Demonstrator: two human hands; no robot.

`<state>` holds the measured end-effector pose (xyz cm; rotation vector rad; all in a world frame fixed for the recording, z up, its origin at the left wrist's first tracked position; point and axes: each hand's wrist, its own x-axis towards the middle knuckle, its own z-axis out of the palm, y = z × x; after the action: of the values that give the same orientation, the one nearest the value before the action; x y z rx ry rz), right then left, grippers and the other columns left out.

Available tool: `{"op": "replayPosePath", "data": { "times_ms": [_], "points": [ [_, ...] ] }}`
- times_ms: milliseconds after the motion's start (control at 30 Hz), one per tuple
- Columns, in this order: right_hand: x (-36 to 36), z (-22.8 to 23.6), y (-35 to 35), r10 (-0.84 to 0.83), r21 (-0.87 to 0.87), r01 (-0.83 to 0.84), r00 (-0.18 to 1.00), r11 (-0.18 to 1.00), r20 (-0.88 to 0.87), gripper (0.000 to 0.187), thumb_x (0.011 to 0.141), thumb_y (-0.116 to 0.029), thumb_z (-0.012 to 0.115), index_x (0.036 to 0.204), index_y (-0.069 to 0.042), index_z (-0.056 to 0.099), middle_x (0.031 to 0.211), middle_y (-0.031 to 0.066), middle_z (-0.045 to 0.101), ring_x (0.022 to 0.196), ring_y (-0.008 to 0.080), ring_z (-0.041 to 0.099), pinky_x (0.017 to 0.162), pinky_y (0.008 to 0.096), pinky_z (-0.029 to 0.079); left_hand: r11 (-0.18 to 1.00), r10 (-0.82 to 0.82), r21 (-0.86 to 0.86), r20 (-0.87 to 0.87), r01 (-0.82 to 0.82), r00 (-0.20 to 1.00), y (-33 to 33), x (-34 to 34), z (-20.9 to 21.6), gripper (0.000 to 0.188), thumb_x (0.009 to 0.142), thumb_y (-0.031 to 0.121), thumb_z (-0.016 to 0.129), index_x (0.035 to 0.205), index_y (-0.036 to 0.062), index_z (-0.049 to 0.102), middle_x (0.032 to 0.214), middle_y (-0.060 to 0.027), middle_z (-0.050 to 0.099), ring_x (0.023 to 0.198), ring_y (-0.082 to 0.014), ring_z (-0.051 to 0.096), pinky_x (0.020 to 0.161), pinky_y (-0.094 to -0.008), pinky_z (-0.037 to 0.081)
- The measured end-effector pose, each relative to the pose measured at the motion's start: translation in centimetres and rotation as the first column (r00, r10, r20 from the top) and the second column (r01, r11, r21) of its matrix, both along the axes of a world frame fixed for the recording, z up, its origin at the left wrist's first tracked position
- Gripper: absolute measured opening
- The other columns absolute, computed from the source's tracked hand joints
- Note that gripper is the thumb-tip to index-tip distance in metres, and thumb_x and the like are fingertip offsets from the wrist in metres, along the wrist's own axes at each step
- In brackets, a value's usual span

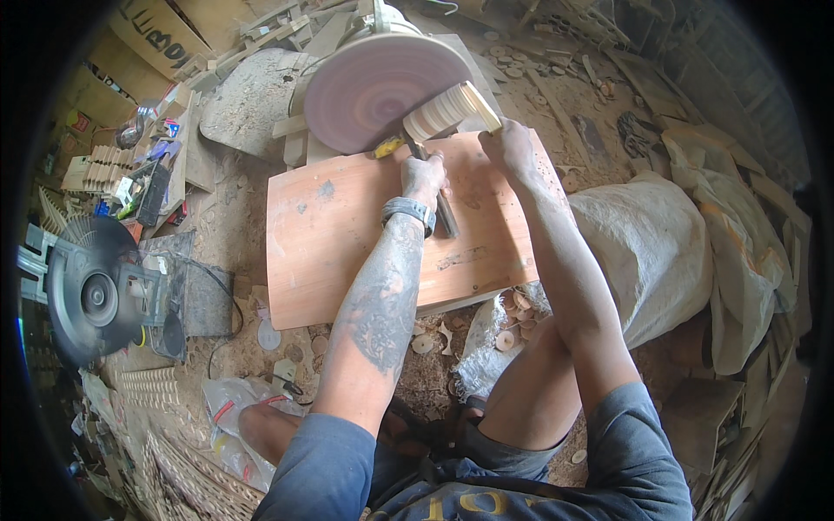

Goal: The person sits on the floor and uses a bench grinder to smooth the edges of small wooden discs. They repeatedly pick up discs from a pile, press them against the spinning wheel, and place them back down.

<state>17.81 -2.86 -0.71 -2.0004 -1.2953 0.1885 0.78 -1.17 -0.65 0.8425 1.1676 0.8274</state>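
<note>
A large round sanding disc (382, 91) stands upright at the far edge of a wooden board worktop (326, 243). Against its right side lies a stack of thin round wooden discs (437, 111), held tilted. My right hand (511, 149) is closed on a flat wooden strip (483, 106) at the stack's right end. My left hand (423, 178), with a watch on its wrist, is closed round a dark bar (446, 217) just below the stack's left end; its fingertips are partly hidden. A yellow object (387, 147) lies beside that hand, at the sanding disc's lower edge.
A fan (95, 293) stands at the left, below a cluttered shelf (178, 174). A full white sack (647, 252) sits close to my right arm. Loose wooden discs (512, 326) and scraps litter the floor. A cable (228, 300) runs along the left.
</note>
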Motion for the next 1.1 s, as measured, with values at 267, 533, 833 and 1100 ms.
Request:
{"op": "replayPosePath", "data": {
  "times_ms": [267, 533, 833, 1100],
  "points": [
    [0.04, -0.34, 0.18, 0.009, 0.035, -0.010, 1.000, 0.999, 0.016, 0.026, 0.080, -0.021, 0.064, 0.095, -0.001, 0.068, 0.074, 0.0189, 0.069, 0.071, 0.0328, 0.068, 0.071, 0.0432, 0.053, 1.000, 0.009, -0.012, 0.019, -0.009, 1.000, -0.23, -0.01, 0.18, 0.014, 0.098, 0.016, 0.058, 0.091, 0.0044, 0.054, 0.062, 0.0001, 0.044, 0.043, -0.0115, 0.040, 0.039, -0.0312, 0.034],
    [-0.02, -0.55, 0.38, 0.028, 0.092, -0.029, 1.000, 0.995, 0.010, 0.023, 0.080, -0.020, 0.063, 0.092, -0.001, 0.068, 0.072, 0.0185, 0.068, 0.068, 0.0337, 0.068, 0.067, 0.0435, 0.052, 1.000, 0.000, -0.025, 0.033, 0.001, 0.999, -0.12, -0.21, 0.08, 0.014, 0.098, 0.016, 0.058, 0.091, 0.0051, 0.054, 0.061, 0.0008, 0.044, 0.044, -0.0112, 0.040, 0.040, -0.0308, 0.034],
    [-0.23, -0.38, 0.29, 0.001, 0.057, -0.002, 1.000, 0.998, 0.010, 0.026, 0.079, -0.020, 0.063, 0.096, -0.003, 0.069, 0.078, 0.0206, 0.069, 0.076, 0.0356, 0.069, 0.072, 0.0451, 0.052, 1.000, -0.008, -0.022, 0.027, 0.008, 1.000, -0.34, -0.38, 0.41, 0.014, 0.098, 0.017, 0.059, 0.091, 0.0047, 0.054, 0.063, 0.0000, 0.046, 0.044, -0.0117, 0.040, 0.040, -0.0306, 0.035],
    [-0.41, -0.04, 0.20, -0.001, 0.038, 0.003, 0.999, 0.999, -0.051, 0.026, 0.079, -0.020, 0.063, 0.097, -0.003, 0.070, 0.080, 0.0203, 0.070, 0.077, 0.0368, 0.069, 0.074, 0.0452, 0.052, 1.000, -0.016, -0.007, 0.025, 0.016, 1.000, -0.20, -0.45, 0.19, 0.014, 0.097, 0.016, 0.059, 0.092, 0.0041, 0.054, 0.063, -0.0005, 0.046, 0.044, -0.0114, 0.041, 0.040, -0.0312, 0.035]
  ]
}}
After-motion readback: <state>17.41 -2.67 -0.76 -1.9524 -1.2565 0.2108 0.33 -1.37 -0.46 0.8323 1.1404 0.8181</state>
